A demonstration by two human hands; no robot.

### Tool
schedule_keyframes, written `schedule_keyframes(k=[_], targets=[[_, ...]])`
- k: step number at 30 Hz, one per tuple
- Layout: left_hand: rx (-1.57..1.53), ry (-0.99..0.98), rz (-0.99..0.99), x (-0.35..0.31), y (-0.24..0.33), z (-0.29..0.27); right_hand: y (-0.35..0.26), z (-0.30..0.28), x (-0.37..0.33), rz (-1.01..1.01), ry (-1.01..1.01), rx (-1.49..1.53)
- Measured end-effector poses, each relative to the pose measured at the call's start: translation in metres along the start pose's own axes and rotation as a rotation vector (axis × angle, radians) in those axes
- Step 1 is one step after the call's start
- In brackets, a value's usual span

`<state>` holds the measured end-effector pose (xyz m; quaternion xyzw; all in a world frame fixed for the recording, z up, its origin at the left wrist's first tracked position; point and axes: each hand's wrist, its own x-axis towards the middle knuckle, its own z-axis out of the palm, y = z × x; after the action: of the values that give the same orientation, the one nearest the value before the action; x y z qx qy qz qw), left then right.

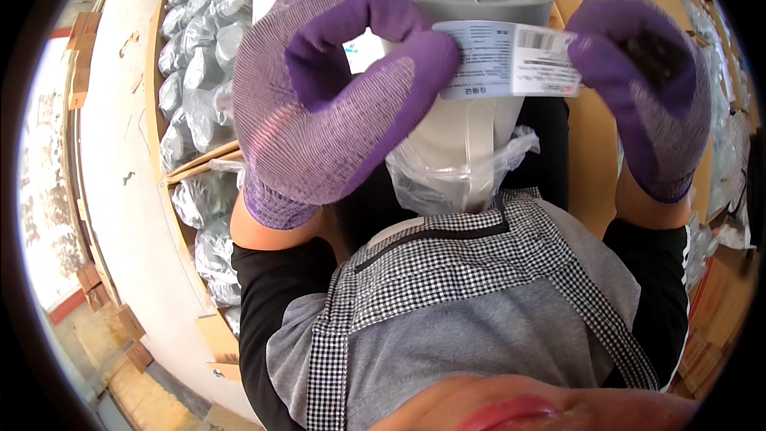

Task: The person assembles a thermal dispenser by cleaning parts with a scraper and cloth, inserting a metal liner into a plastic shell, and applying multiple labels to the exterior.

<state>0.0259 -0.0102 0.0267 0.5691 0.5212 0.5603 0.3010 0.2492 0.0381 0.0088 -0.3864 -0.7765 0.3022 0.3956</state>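
Gloved fingers (437,60), label (511,61) between, pinched both ends

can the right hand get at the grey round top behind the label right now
Probably yes, once free: the right hand is pinching the label's right end, but the grey round top looks close, with nothing visible blocking its right side.
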Motion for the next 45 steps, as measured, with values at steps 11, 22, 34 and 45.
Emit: schedule_keyframes(k=[11,22,34,45], targets=[[0.14,-0.125,0.224,-0.012,-0.053,-0.003,0.021,0.034,-0.008,0.085,-0.051,0.008],[0.127,-0.133,0.317,-0.001,-0.092,-0.013,0.013,0.044,-0.002,0.214,-0.001,0.132],[0.087,-0.142,0.325,0.005,-0.098,-0.008,0.034,0.046,-0.005,0.042,-0.045,0.012],[0.15,-0.138,0.454,0.007,-0.1,-0.011,0.082,0.072,-0.02,0.025,0.325,0.61]])
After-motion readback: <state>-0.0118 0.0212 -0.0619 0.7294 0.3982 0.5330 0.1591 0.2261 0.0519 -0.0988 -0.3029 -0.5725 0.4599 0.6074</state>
